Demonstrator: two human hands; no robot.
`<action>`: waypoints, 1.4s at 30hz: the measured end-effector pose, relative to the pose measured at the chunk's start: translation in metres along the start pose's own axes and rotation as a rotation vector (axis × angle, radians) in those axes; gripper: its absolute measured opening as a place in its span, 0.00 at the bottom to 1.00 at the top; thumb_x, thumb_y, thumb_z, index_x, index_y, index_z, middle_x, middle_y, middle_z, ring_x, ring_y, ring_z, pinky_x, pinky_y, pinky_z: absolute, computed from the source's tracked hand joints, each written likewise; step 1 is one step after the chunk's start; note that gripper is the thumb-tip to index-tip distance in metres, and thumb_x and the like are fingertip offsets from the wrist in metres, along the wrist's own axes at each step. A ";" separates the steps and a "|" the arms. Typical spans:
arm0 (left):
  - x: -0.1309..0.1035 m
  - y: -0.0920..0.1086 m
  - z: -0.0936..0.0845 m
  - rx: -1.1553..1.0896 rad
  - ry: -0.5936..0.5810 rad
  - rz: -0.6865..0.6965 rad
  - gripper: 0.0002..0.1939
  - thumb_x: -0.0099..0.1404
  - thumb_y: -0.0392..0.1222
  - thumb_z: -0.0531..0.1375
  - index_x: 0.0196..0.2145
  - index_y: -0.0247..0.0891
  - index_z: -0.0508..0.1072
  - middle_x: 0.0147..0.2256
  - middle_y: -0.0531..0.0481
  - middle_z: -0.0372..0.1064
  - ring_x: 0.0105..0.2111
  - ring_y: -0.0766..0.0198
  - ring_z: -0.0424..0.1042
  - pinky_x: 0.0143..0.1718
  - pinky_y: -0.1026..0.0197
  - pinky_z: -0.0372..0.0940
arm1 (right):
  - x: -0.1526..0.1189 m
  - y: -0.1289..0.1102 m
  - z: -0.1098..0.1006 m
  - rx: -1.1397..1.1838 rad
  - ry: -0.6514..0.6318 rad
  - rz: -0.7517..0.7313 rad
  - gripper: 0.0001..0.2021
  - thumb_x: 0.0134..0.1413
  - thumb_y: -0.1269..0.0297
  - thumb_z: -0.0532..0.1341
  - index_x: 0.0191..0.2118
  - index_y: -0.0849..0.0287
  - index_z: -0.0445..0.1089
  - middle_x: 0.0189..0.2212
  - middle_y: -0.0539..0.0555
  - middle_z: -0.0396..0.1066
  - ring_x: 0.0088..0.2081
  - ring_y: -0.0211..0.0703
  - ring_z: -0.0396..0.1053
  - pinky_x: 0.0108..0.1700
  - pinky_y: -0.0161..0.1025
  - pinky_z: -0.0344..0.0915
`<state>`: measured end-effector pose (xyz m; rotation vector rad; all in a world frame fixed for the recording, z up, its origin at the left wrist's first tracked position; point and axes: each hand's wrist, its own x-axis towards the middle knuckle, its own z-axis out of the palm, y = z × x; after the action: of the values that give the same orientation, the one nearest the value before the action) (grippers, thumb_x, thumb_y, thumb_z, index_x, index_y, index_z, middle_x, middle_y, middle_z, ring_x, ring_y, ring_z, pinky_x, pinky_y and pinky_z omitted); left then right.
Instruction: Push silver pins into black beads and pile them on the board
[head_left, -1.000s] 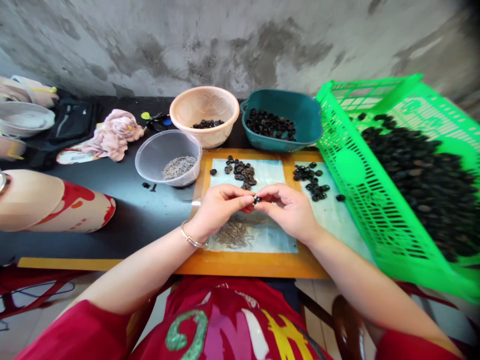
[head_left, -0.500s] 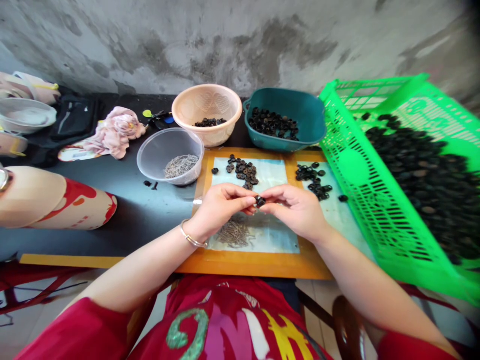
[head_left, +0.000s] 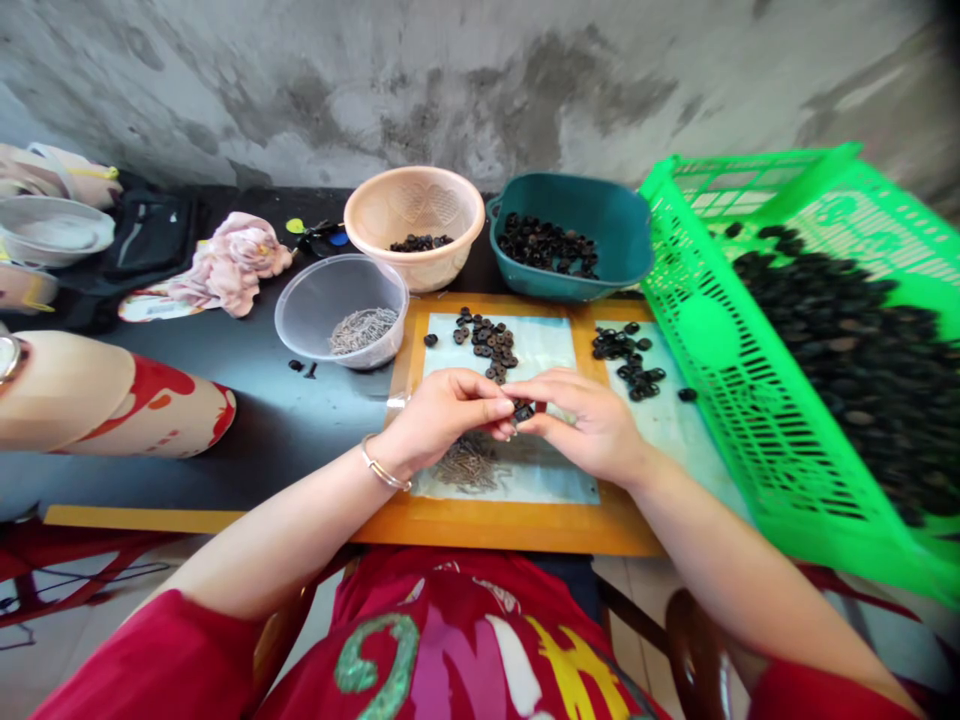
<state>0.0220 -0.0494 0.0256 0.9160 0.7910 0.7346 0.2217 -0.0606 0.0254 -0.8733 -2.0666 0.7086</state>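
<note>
Between my fingertips, above the light sheet on the board (head_left: 547,475), is a small black round part (head_left: 523,411). My left hand (head_left: 452,412) pinches it from the left with thumb and forefinger. From the other side the thumb and fingers of my right hand (head_left: 581,420) close on the same part, hiding much of it. Just beyond my hands lies a group of black ring-shaped parts (head_left: 491,343). A pile of thin metal pins (head_left: 471,463) lies close below my left hand. More black parts (head_left: 637,375) rest on the sheet to the right.
A clear bowl of metal pins (head_left: 300,320), a peach basket (head_left: 450,270) and a teal basin (head_left: 562,288) stand behind the board. A big green crate (head_left: 709,335) of black parts fills the right side. At left lie a tumbler (head_left: 172,405) and a pink scrunchie (head_left: 240,260).
My right fingers have shifted slightly on the black part, the forefinger reaching further over toward my left fingertips. Both hands stay in the same place above the board.
</note>
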 end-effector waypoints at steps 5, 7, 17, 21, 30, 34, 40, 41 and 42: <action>0.000 -0.001 0.000 -0.072 -0.029 -0.027 0.16 0.47 0.48 0.74 0.25 0.33 0.78 0.22 0.48 0.75 0.23 0.68 0.74 0.29 0.65 0.70 | 0.000 0.001 0.001 -0.008 0.069 -0.071 0.13 0.61 0.59 0.64 0.50 0.51 0.76 0.33 0.54 0.75 0.35 0.43 0.73 0.42 0.44 0.71; 0.001 -0.001 0.000 -0.094 -0.040 -0.040 0.16 0.48 0.47 0.74 0.25 0.33 0.78 0.22 0.48 0.75 0.22 0.68 0.74 0.29 0.66 0.70 | -0.001 0.000 0.002 -0.005 0.089 -0.080 0.13 0.60 0.61 0.65 0.51 0.51 0.76 0.33 0.53 0.74 0.35 0.43 0.72 0.41 0.43 0.71; 0.001 -0.006 0.000 -0.131 -0.052 -0.059 0.15 0.50 0.47 0.73 0.28 0.32 0.78 0.23 0.48 0.76 0.23 0.68 0.74 0.28 0.66 0.70 | -0.003 -0.003 0.005 -0.038 0.166 -0.053 0.12 0.57 0.61 0.66 0.48 0.48 0.78 0.31 0.52 0.72 0.35 0.43 0.70 0.39 0.43 0.70; 0.000 -0.007 0.002 -0.120 -0.042 -0.045 0.16 0.52 0.48 0.72 0.28 0.31 0.78 0.22 0.48 0.75 0.23 0.68 0.74 0.29 0.66 0.70 | -0.003 -0.002 0.007 -0.021 0.189 -0.060 0.12 0.57 0.63 0.67 0.47 0.49 0.78 0.32 0.52 0.72 0.35 0.43 0.70 0.39 0.43 0.69; -0.004 -0.005 0.008 -0.036 0.018 0.033 0.14 0.56 0.47 0.69 0.30 0.30 0.79 0.24 0.48 0.76 0.25 0.68 0.75 0.32 0.66 0.72 | -0.004 0.001 0.010 -0.011 0.232 -0.102 0.18 0.54 0.70 0.69 0.50 0.48 0.76 0.31 0.51 0.70 0.34 0.43 0.67 0.38 0.43 0.66; -0.007 -0.005 0.011 0.038 0.058 0.151 0.18 0.59 0.48 0.68 0.42 0.32 0.79 0.28 0.48 0.76 0.28 0.66 0.75 0.34 0.63 0.73 | -0.002 0.002 0.008 -0.045 0.258 -0.117 0.15 0.54 0.71 0.68 0.48 0.50 0.77 0.32 0.51 0.71 0.35 0.43 0.68 0.38 0.43 0.66; -0.009 -0.011 0.011 0.310 0.068 0.363 0.27 0.51 0.39 0.73 0.49 0.34 0.76 0.39 0.44 0.77 0.35 0.62 0.76 0.40 0.60 0.73 | -0.002 0.004 0.008 -0.045 0.238 -0.146 0.12 0.55 0.70 0.68 0.46 0.52 0.77 0.31 0.52 0.71 0.35 0.43 0.68 0.37 0.43 0.67; -0.009 -0.013 0.011 0.375 0.089 0.386 0.25 0.52 0.39 0.72 0.48 0.34 0.77 0.39 0.44 0.77 0.34 0.62 0.76 0.40 0.60 0.73 | -0.002 0.005 0.008 -0.042 0.236 -0.152 0.12 0.55 0.70 0.68 0.45 0.53 0.77 0.31 0.53 0.71 0.34 0.43 0.68 0.37 0.43 0.67; -0.008 -0.015 0.010 0.426 0.108 0.404 0.23 0.54 0.40 0.71 0.47 0.33 0.77 0.38 0.44 0.77 0.34 0.62 0.76 0.39 0.60 0.73 | -0.002 0.005 0.009 -0.037 0.234 -0.157 0.11 0.55 0.70 0.68 0.44 0.54 0.77 0.31 0.53 0.71 0.34 0.43 0.68 0.37 0.43 0.67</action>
<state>0.0290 -0.0661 0.0186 1.4570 0.8864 0.9928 0.2168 -0.0604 0.0158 -0.7658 -1.9179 0.4621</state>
